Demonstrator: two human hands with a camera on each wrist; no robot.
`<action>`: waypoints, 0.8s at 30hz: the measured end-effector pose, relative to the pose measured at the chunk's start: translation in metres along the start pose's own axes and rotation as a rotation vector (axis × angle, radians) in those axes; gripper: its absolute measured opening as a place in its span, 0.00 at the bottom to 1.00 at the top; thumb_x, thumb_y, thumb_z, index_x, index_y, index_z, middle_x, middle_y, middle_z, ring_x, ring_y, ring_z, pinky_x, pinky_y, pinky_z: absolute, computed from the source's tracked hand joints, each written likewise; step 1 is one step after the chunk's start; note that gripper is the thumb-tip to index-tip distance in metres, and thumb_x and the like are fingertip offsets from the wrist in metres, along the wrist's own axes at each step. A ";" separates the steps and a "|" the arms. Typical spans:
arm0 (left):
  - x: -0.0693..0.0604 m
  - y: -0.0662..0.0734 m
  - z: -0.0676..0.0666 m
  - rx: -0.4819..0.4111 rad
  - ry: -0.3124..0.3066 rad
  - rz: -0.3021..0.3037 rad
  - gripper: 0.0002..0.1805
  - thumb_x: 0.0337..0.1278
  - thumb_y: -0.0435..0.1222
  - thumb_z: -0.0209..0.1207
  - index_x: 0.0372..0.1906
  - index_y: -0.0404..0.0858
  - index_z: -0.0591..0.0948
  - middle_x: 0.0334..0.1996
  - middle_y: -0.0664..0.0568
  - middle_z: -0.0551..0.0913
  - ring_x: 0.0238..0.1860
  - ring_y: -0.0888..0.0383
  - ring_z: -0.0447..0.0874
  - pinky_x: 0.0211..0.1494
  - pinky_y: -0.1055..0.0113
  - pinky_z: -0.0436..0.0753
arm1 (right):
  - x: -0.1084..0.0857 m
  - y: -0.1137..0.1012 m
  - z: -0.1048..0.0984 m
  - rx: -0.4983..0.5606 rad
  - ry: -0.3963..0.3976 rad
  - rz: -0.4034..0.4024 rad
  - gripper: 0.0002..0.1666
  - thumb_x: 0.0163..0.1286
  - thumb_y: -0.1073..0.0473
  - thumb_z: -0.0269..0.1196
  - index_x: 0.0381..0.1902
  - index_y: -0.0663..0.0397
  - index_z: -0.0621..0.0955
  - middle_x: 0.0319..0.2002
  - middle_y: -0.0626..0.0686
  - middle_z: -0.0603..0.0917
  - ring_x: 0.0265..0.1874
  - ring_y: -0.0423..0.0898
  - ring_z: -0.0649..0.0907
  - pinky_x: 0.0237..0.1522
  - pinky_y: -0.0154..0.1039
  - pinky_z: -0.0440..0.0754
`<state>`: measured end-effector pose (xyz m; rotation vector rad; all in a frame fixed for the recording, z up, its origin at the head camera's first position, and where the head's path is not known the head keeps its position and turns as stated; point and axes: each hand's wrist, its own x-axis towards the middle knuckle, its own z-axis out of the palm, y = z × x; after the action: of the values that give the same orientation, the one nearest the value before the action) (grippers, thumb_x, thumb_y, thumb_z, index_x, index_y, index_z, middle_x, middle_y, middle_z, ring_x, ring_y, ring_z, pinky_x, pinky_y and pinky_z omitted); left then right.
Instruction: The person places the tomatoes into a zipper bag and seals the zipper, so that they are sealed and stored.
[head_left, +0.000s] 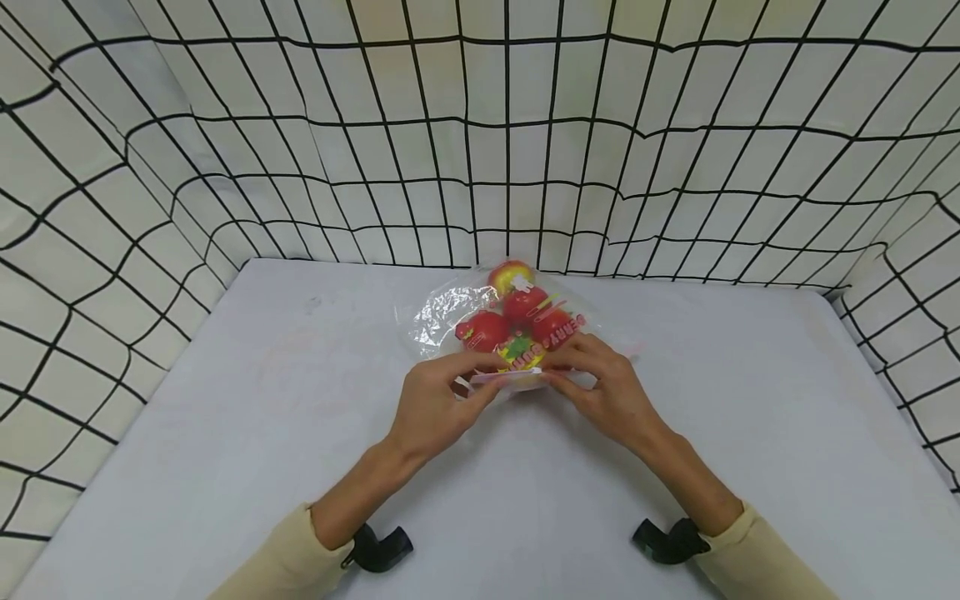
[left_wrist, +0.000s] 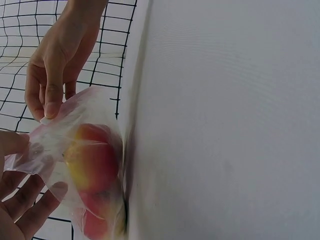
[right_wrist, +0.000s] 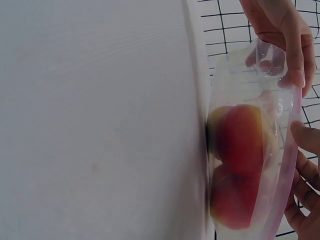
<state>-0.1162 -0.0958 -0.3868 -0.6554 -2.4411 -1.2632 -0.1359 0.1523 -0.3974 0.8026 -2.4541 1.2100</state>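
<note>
A clear zip bag (head_left: 442, 321) with printed lettering lies near the table's far side, its pink-edged mouth (right_wrist: 285, 187) toward me. Inside are several red-and-yellow round fruits (head_left: 483, 331) that look like apples (left_wrist: 95, 167). My left hand (head_left: 438, 404) pinches the mouth's left part between thumb and fingers. At the middle of the strip, my right hand (head_left: 611, 392) pinches the edge beside a small white slider (head_left: 536, 370). In the right wrist view the right thumb (right_wrist: 306, 137) presses next to that slider. Bag film partly veils the left fingers there.
A white-covered table (head_left: 225, 433) spreads around the bag. Black wire mesh (head_left: 487, 150) stands along the back and both sides, with pale sheeting behind it. Dark curved pieces (head_left: 382, 550) are at both wrists, by the cream sleeves (head_left: 288, 554).
</note>
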 end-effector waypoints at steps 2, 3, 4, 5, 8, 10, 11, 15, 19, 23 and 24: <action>0.000 0.000 0.001 0.002 0.008 0.000 0.11 0.58 0.38 0.74 0.46 0.43 0.91 0.42 0.53 0.94 0.34 0.61 0.87 0.34 0.69 0.90 | 0.001 0.000 0.000 -0.013 0.002 -0.001 0.15 0.60 0.65 0.77 0.45 0.46 0.91 0.41 0.46 0.86 0.44 0.39 0.82 0.49 0.33 0.88; 0.000 0.000 0.001 0.000 0.011 -0.002 0.10 0.58 0.37 0.74 0.46 0.43 0.92 0.41 0.53 0.94 0.33 0.62 0.87 0.34 0.69 0.90 | 0.001 -0.001 0.000 -0.017 0.003 -0.002 0.15 0.60 0.65 0.77 0.45 0.46 0.91 0.41 0.45 0.86 0.44 0.39 0.82 0.48 0.33 0.88; 0.001 0.000 0.001 -0.004 0.014 -0.003 0.10 0.58 0.37 0.74 0.45 0.43 0.92 0.40 0.53 0.94 0.33 0.62 0.86 0.34 0.69 0.90 | 0.001 -0.001 0.000 -0.022 0.003 -0.003 0.15 0.60 0.64 0.77 0.45 0.46 0.91 0.41 0.45 0.86 0.44 0.39 0.82 0.48 0.32 0.87; 0.001 0.000 0.000 -0.007 0.015 -0.004 0.09 0.58 0.36 0.74 0.45 0.43 0.92 0.40 0.54 0.94 0.33 0.62 0.85 0.34 0.68 0.90 | 0.002 -0.001 0.000 -0.023 0.004 -0.004 0.15 0.59 0.65 0.77 0.45 0.46 0.91 0.41 0.45 0.86 0.44 0.40 0.82 0.48 0.33 0.87; 0.000 0.000 0.000 -0.017 0.016 -0.011 0.10 0.58 0.35 0.74 0.44 0.44 0.92 0.40 0.54 0.94 0.33 0.62 0.86 0.35 0.69 0.89 | 0.003 -0.002 0.000 -0.030 0.003 -0.014 0.15 0.59 0.64 0.77 0.45 0.46 0.91 0.40 0.45 0.86 0.44 0.40 0.82 0.46 0.35 0.88; 0.000 0.000 -0.001 -0.022 0.017 -0.012 0.10 0.57 0.35 0.74 0.45 0.43 0.92 0.41 0.53 0.94 0.34 0.62 0.86 0.35 0.70 0.89 | 0.003 -0.003 -0.001 -0.035 0.001 -0.023 0.15 0.59 0.64 0.77 0.45 0.46 0.91 0.40 0.46 0.85 0.44 0.40 0.82 0.45 0.37 0.88; 0.000 0.000 -0.001 -0.023 0.016 -0.012 0.10 0.57 0.35 0.74 0.45 0.43 0.92 0.41 0.53 0.94 0.34 0.62 0.87 0.35 0.71 0.89 | 0.003 -0.003 -0.001 -0.040 0.001 -0.026 0.15 0.59 0.64 0.78 0.45 0.47 0.91 0.40 0.46 0.85 0.43 0.40 0.82 0.45 0.36 0.87; -0.001 -0.001 -0.001 -0.028 0.015 -0.004 0.09 0.58 0.35 0.74 0.44 0.43 0.93 0.41 0.53 0.94 0.34 0.61 0.88 0.35 0.72 0.89 | 0.002 -0.002 -0.001 -0.062 0.005 -0.039 0.16 0.58 0.63 0.78 0.45 0.48 0.92 0.39 0.46 0.85 0.41 0.39 0.80 0.40 0.38 0.85; -0.003 -0.001 -0.001 -0.031 0.021 -0.003 0.09 0.57 0.35 0.74 0.44 0.43 0.93 0.40 0.54 0.94 0.35 0.62 0.88 0.34 0.72 0.88 | 0.000 0.001 -0.001 -0.072 0.013 -0.052 0.16 0.57 0.63 0.79 0.45 0.48 0.92 0.38 0.46 0.85 0.40 0.39 0.79 0.38 0.39 0.84; -0.004 -0.002 -0.001 -0.030 0.033 0.002 0.10 0.57 0.34 0.74 0.44 0.43 0.93 0.40 0.54 0.94 0.35 0.62 0.89 0.34 0.72 0.89 | -0.002 0.002 0.000 -0.088 0.023 -0.061 0.16 0.57 0.62 0.79 0.45 0.47 0.92 0.38 0.46 0.85 0.40 0.39 0.80 0.38 0.39 0.83; -0.005 -0.002 -0.001 -0.032 0.035 0.005 0.10 0.57 0.34 0.74 0.44 0.43 0.93 0.40 0.53 0.94 0.34 0.62 0.88 0.34 0.72 0.89 | -0.002 0.002 -0.001 -0.090 0.025 -0.061 0.16 0.57 0.63 0.79 0.45 0.47 0.92 0.38 0.46 0.85 0.40 0.40 0.79 0.37 0.40 0.84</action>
<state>-0.1134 -0.0992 -0.3898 -0.6427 -2.3944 -1.3034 -0.1357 0.1544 -0.3994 0.8259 -2.4261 1.0729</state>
